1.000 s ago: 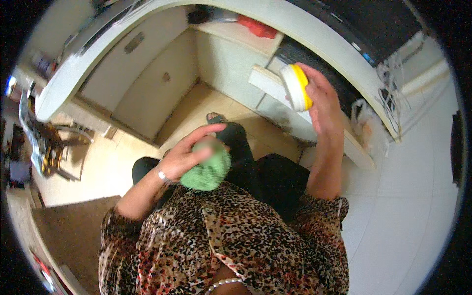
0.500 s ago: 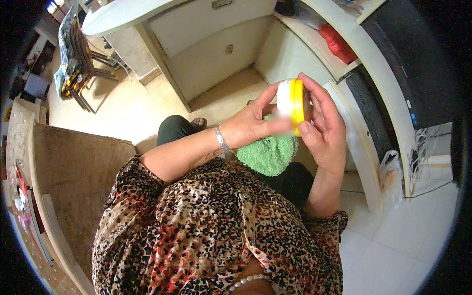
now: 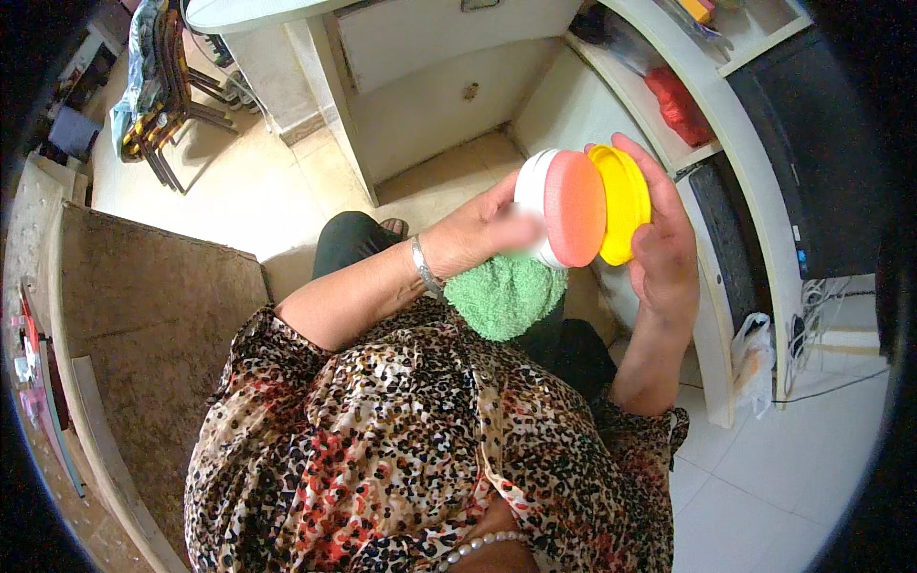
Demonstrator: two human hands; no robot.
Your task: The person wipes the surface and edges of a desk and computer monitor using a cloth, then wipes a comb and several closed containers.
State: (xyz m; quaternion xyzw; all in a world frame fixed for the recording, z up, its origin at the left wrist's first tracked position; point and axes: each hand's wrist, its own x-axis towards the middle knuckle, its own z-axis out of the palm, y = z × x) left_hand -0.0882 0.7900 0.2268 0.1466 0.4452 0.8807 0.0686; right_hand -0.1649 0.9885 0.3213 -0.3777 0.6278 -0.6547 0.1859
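My left hand (image 3: 478,234) grips a round white tub (image 3: 531,186), which is tilted on its side with the mouth facing right. A round, pink-orange, sponge-like pad (image 3: 576,210) sits at the mouth and bulges out past the rim. From under the same hand hangs a fluffy green cloth (image 3: 506,301), seemingly held along with the tub. To the right, the fingers and thumb of my right hand (image 3: 669,244) close round a yellow lid (image 3: 628,205), its ridged rim toward the pad. Lid and tub stand slightly apart. A blur covers part of my left hand.
A curved white desk with shelves (image 3: 659,57) rises ahead and to the right, holding a red plastic bag (image 3: 683,110). Stacked chairs (image 3: 172,105) stand far left, a brown panel (image 3: 153,315) nearer. A white plastic bag (image 3: 755,358) and cables (image 3: 817,310) are at right.
The yellow lid has come off the white tub and moved right in my right hand, baring the pink-orange pad. My left hand has shifted slightly left with the tub and cloth.
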